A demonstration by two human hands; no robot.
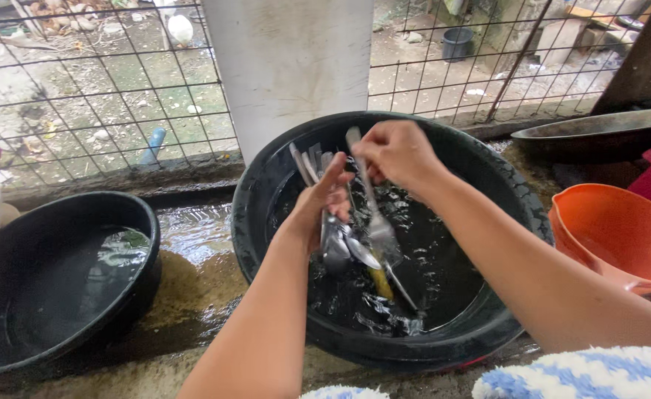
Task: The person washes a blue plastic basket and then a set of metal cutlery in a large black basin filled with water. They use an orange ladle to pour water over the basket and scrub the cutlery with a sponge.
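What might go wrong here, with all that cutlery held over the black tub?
The left hand grips a wet bundle of spoons, so one could slip back into the water of the black tub. The right hand pinches a fork only by its handle tip; it might drop. The wet counter may let splashes spread toward the orange bowl.

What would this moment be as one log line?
left hand: holds spoons | right hand: holds fork | over black basin of water
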